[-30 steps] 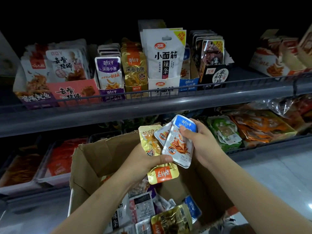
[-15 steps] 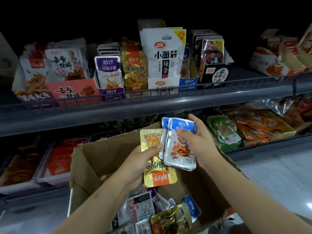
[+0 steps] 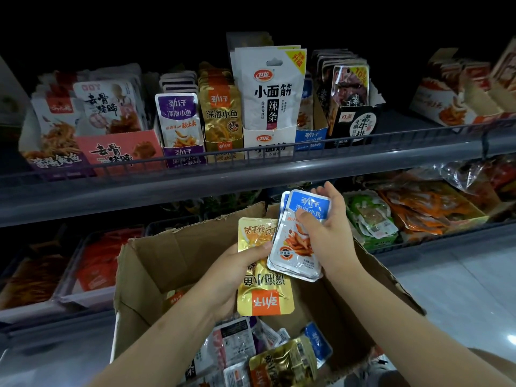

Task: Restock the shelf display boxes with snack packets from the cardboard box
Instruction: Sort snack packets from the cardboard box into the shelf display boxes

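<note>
My right hand (image 3: 329,233) grips a small stack of blue-and-white snack packets (image 3: 296,247), held upright above the open cardboard box (image 3: 145,275). Just left of them, my left hand (image 3: 231,275) holds a gold packet (image 3: 265,297) upside down, its thumb on the front. Loose packets (image 3: 268,356) in gold, blue, white and purple lie in the bottom of the box. On the upper shelf stand the display boxes: purple (image 3: 183,155), gold (image 3: 223,146), white (image 3: 269,141) and blue (image 3: 310,138), each with packets standing in it.
A grey wire rail (image 3: 251,155) runs along the front of the upper shelf. Pink and purple display boxes (image 3: 117,152) stand at the left, a black one (image 3: 351,124) at the right. The lower shelf holds trays of orange and green bagged snacks (image 3: 418,208).
My right hand has squared the blue packets into an upright stack and lifted them slightly. My left hand's thumb has shifted from the blue packets onto the gold packet.
</note>
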